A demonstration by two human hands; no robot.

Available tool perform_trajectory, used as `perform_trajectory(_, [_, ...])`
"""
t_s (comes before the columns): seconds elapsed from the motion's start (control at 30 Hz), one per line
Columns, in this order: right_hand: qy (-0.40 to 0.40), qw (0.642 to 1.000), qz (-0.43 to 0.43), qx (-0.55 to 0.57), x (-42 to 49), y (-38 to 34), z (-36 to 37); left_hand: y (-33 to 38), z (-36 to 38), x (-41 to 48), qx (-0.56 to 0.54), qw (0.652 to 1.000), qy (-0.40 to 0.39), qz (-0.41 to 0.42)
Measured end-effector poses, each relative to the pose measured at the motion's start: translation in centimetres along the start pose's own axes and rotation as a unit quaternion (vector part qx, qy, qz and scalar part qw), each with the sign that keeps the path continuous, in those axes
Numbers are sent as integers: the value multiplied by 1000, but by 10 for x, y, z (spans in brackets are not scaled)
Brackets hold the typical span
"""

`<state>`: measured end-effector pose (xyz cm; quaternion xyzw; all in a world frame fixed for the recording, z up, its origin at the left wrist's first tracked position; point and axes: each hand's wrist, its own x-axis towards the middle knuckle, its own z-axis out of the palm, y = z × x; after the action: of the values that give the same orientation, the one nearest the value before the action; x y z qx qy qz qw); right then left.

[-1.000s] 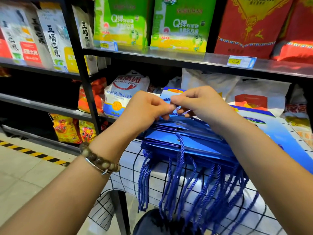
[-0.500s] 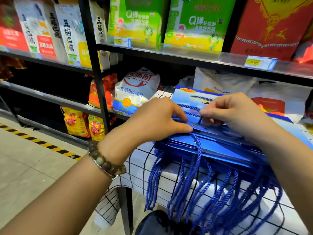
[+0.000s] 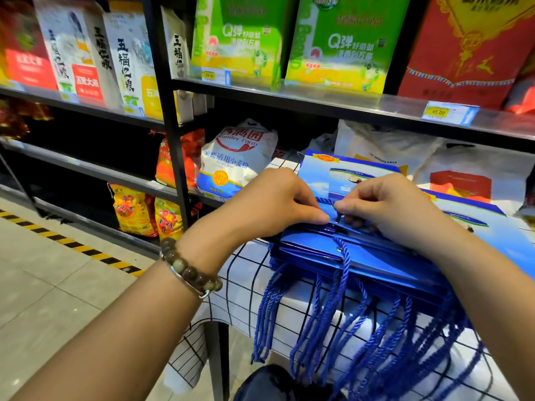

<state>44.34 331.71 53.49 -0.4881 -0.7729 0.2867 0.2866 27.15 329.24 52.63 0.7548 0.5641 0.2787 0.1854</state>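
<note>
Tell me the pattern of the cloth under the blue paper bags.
White cloth with a thin black grid; head view.

gift bags [image 3: 376,257]: glossy coated paper, smooth
cord handles [image 3: 345,270]: twisted rope, rough
tablecloth [image 3: 240,287]: matt woven cloth
shelf [image 3: 318,101]: smooth metal, dull sheen
bracelet [image 3: 189,273]: polished beads, metal band
floor tiles [image 3: 58,285]: smooth, faintly glossy

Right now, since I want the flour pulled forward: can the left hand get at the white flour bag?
Probably yes: the white flour bag sits just beyond the left hand, nothing between them, once its fingers release the blue bags.
</note>
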Motion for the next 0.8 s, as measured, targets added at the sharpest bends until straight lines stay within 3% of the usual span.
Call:
perform_trajectory(0.2, [-25,978,-83,-190,5,0,-7,4,5,1,67,995,62,30])
perform_trajectory(0.37, [-111,984,-84,-114,0,4,-20,5,6,4,71,990,120,23])
perform_trajectory(0.47, [-126,970,-108,-180,-1,8,-22,8,8,5,78,990,117,14])
perform_trajectory(0.57, [-98,961,-118,-229,0,9,-19,17,8,-3,58,981,182,16])
perform_trajectory(0.7, [-77,962,-123,-229,0,11,-18,28,16,-9,214,958,189,-12])
perform_trajectory(0.8, [-73,961,-127,-235,-2,9,-16,35,21,-6,256,950,166,-60])
